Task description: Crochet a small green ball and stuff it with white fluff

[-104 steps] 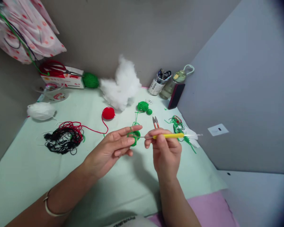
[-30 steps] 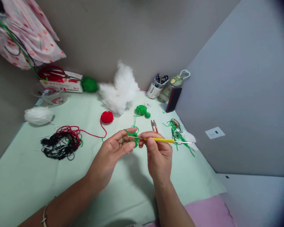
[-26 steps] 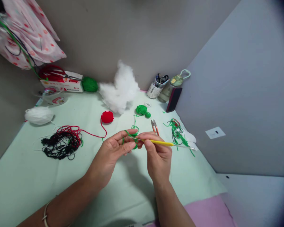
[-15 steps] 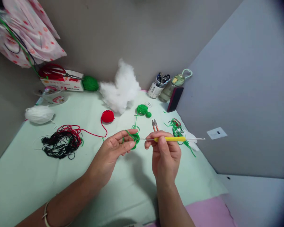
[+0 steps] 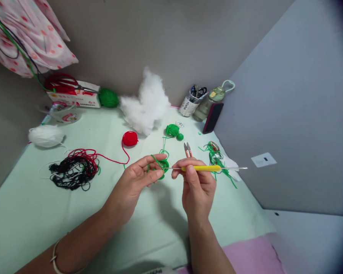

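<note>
My left hand pinches a small round green crochet piece between thumb and fingers, with green yarn running over the fingers. In my right hand is a crochet hook with a yellow handle, held level between thumb and fingers. Its thin metal tip reaches left to the crochet piece; whether it passes through a stitch I cannot tell. Strands of green yarn lead from the piece up to a small green yarn ball. Just beyond my right hand lie thread snips.
A red yarn ball, a black yarn tangle and white yarn lie on the left. White stuffing sits at the back. Behind on the right stand a pen cup, a bottle and a phone. Green scraps lie rightward.
My right hand and the crochet hook have shifted slightly left, toward the crochet piece. My left hand stays nearly in place, and the view has tilted a little.
</note>
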`<state>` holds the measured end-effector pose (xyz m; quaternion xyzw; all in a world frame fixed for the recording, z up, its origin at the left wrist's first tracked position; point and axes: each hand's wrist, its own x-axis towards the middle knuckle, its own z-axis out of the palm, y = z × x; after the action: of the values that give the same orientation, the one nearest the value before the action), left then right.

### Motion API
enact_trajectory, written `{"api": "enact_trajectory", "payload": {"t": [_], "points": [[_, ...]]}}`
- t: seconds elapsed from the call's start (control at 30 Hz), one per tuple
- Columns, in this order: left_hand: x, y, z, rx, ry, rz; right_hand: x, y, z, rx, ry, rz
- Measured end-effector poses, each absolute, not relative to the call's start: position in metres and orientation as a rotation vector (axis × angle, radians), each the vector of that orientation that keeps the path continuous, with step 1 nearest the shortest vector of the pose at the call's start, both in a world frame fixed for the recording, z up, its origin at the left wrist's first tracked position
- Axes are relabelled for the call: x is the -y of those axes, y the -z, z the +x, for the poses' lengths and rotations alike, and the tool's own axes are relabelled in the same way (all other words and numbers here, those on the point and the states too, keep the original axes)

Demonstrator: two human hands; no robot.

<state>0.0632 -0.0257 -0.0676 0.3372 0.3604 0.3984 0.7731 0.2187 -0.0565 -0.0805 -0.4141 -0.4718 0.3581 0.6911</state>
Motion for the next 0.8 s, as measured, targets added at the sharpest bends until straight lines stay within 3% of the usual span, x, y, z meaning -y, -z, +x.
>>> {"api": "enact_trajectory", "payload": {"t": [0.8], "points": [[0.0283, 0.0712, 0.0648, -0.759, -0.900, 0.755, 0.0601, 0.0757, 0.2224, 1.127, -0.759, -0.948]]}}
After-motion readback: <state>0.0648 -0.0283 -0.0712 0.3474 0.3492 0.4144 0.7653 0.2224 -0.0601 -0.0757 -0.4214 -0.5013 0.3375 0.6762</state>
